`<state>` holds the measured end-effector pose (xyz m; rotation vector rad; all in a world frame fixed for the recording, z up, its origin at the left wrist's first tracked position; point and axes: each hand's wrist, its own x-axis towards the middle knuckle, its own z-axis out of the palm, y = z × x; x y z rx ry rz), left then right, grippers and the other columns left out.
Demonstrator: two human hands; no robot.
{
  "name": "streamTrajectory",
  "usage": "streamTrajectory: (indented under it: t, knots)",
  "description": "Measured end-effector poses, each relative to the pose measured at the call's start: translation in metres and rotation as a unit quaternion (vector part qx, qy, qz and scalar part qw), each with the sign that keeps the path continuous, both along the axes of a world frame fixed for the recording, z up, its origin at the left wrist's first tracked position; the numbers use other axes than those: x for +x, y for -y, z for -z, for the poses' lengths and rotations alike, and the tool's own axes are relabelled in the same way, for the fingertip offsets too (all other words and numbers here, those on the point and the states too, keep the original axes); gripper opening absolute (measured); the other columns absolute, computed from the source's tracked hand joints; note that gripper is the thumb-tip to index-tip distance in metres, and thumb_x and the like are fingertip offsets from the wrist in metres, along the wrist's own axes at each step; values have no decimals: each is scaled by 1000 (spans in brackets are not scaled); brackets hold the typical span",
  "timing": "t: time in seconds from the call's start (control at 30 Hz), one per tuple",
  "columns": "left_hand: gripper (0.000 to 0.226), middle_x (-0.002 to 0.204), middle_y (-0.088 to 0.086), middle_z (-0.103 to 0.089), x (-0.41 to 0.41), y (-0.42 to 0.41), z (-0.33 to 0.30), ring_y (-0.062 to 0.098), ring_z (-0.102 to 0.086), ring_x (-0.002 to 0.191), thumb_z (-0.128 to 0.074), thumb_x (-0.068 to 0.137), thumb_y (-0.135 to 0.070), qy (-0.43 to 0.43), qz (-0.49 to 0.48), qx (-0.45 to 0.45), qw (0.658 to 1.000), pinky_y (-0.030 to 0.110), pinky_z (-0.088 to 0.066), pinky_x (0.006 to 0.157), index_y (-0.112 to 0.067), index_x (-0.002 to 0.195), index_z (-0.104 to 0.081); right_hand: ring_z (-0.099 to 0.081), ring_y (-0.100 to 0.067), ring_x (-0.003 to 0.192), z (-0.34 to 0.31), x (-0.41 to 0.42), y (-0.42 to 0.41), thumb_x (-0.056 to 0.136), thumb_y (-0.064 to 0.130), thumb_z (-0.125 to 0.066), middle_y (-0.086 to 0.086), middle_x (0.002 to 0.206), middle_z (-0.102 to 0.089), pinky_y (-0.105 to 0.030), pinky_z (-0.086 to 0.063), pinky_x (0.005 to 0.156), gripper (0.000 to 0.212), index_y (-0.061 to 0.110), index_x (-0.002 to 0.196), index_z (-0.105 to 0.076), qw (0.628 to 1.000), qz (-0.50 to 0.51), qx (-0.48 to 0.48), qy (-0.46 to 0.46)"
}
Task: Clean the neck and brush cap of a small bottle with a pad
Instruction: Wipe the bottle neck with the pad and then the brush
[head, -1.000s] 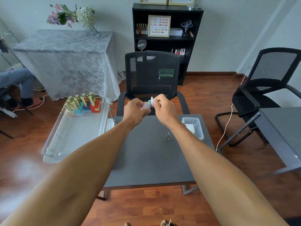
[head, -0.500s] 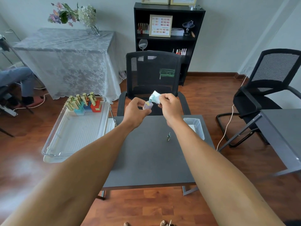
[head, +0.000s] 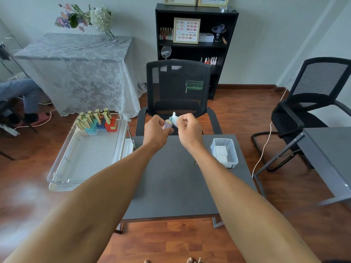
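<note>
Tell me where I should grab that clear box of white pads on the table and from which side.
Grip the clear box by its two long walls from above with the right hand: it sits upright and open-topped beside that arm, and its walls stand free of anything around them.

Your left hand [head: 156, 130] grips a small lilac bottle [head: 167, 123] above the far edge of the grey table [head: 171, 185]. Your right hand [head: 188, 128] pinches a pale blue pad [head: 174, 119] against the bottle's top. At two o'clock from your hands sits a clear box [head: 224, 153] of white pads; at nine o'clock, a clear tray [head: 87, 154] carries gold-capped bottles [head: 95, 118].
</note>
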<state>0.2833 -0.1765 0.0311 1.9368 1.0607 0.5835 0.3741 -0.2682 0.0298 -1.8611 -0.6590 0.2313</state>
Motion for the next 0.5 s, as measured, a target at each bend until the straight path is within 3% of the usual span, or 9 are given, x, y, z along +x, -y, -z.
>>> streamTrajectory:
  t: [0.23,0.4,0.5]
  knots:
    - [34,103,-7,-66,2,-2,-4,4,-58,83,-84,89,-33,9,29,7,1000,17,-40,65,-18,112,-65,-63,-15,91,-4,11,0,105,18,-53,12,92,-64,-25,-47,70,11,16,102,-63,1000,7,-3,9]
    - [36,114,-2,-74,3,-6,-5,16,-69,100,-76,97,-35,19,48,-34,998,28,-56,79,-15,127,-73,-62,-12,91,-7,18,2,105,18,-54,6,101,-66,-12,-43,62,15,11,109,-66,1000,0,-1,20]
    - [35,111,-3,-73,4,-6,-7,17,-68,98,-79,94,-34,11,49,-46,998,28,-54,75,-15,123,-75,-62,-10,89,-8,19,2,106,18,-54,5,103,-67,-5,-41,57,14,11,109,-66,999,-4,-3,36]
